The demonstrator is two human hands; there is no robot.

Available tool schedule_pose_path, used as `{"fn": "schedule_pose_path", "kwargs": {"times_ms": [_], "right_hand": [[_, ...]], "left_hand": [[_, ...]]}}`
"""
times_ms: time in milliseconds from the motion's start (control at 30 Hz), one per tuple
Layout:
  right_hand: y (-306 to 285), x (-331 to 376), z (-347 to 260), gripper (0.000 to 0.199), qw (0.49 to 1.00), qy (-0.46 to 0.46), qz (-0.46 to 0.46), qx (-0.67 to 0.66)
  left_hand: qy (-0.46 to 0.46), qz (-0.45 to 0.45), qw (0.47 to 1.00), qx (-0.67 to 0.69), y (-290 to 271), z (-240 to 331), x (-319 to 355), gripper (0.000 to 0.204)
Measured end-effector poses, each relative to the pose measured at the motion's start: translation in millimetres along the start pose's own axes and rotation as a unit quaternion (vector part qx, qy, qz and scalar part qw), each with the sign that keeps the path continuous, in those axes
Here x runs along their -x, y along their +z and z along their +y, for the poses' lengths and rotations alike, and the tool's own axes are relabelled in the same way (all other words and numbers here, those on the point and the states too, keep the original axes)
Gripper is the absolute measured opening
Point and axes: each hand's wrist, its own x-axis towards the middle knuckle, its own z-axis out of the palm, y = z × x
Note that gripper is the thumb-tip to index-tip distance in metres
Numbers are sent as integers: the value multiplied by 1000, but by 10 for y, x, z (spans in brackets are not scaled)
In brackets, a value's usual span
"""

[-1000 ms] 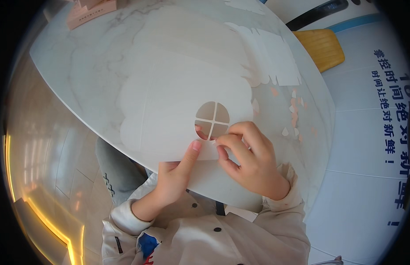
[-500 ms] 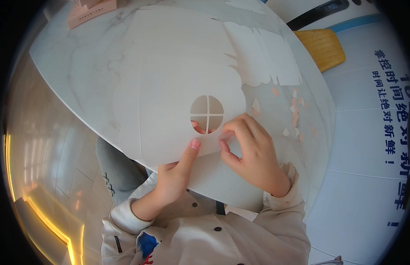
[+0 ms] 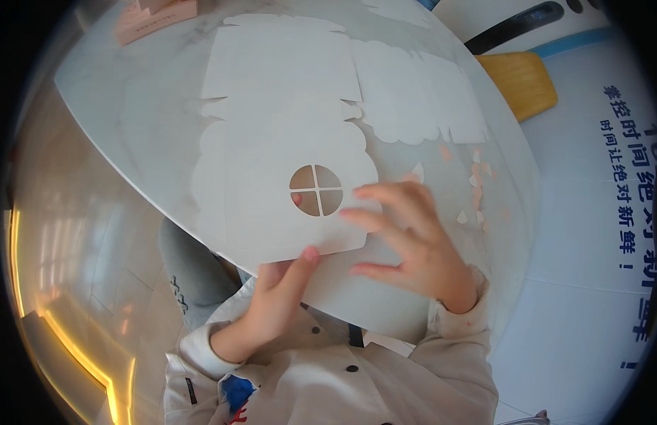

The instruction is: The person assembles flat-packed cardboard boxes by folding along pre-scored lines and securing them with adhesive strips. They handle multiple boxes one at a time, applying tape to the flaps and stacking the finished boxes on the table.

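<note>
1. White die-cut card sheet, an unfolded box blank with scalloped edges and a round window crossed by two bars, lies flat on the marble table; its near edge overhangs the table's near rim.
2. Left hand, below the sheet's near edge, pinches that edge: thumb on top, fingers underneath, one fingertip showing through the window.
3. Right hand, just right of the window, is spread wide, its fingertips resting on the sheet's right edge; it grips nothing.
4. Second white blank lies flat beyond and right of the sheet, partly under it.
5. Small pink paper scraps lie scattered right of the sheet.
6. Pink box stands at the table's far rim, well apart from the sheet; its contents cannot be seen.
</note>
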Motion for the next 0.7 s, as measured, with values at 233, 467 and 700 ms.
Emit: {"fn": "schedule_pose_path", "kwargs": {"times_ms": [233, 467, 700], "right_hand": [[492, 67, 118, 32, 990, -102, 31, 87], [516, 98, 45, 13, 987, -140, 55, 53], [589, 25, 131, 12, 981, 13, 31, -191]], "left_hand": [[-15, -191, 909, -370, -322, 610, 477, 35], [346, -34, 586, -732, -363, 702, 106, 33], [281, -78, 661, -692, -436, 857, -94, 16]]}}
